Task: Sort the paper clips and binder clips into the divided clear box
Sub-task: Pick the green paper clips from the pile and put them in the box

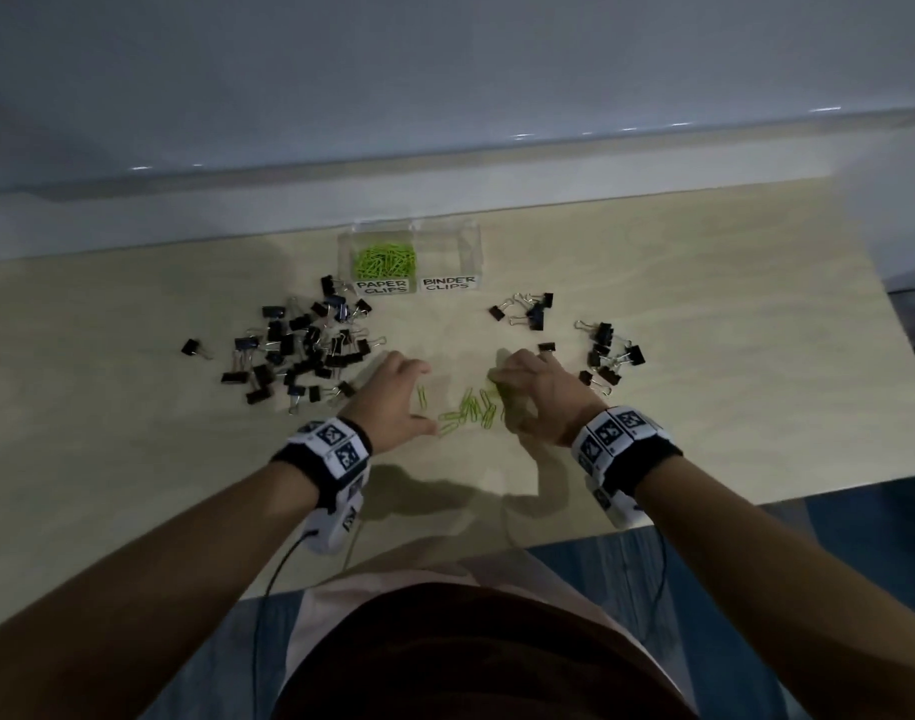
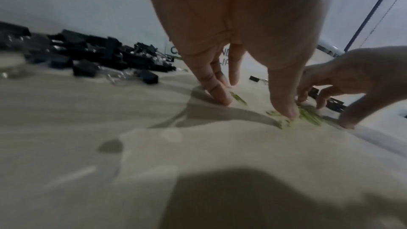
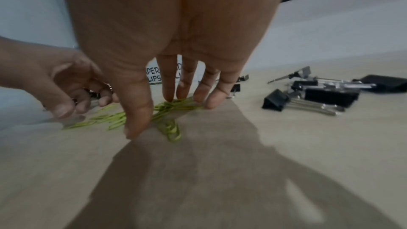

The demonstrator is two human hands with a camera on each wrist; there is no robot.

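Your left hand point(image 1: 393, 402) and right hand point(image 1: 536, 402) flank the last loose green paper clips point(image 1: 468, 410), which lie flat on the surface near its front edge, about midway along it. The left hand's fingers point(image 2: 216, 91) are straight and relaxed, tips on the wood, grasping nothing. The right hand's fingers point(image 3: 169, 83) reach down onto the green cluster with the thumb point(image 3: 137, 111) closing toward them; whether they already pinch a clip, you cannot tell from these views.

The clips are thin bent wire, smooth and flat against the pale wood grain, so I judge the main risk is that your fingertips slide over them and skate them apart instead of lifting them. Their loops can also hook together, so a raised bunch may shed one on the way to the box.

The clear box point(image 1: 471, 236) stands by the back edge, thin-walled and glossy, with white handwritten labels. Its paper-clip compartment already holds a green heap point(image 1: 385, 259); the binder-clip compartment looks empty. A careless drop near the divider could send clips into the wrong half.

Black binder clips point(image 1: 299, 350), folded wedges with silver wire handles, lie in a large pile toward the left edge and a looser scatter point(image 1: 603, 356) toward the right. The right scatter sits just beside your right hand, and a sweep could drag one into the green pile.
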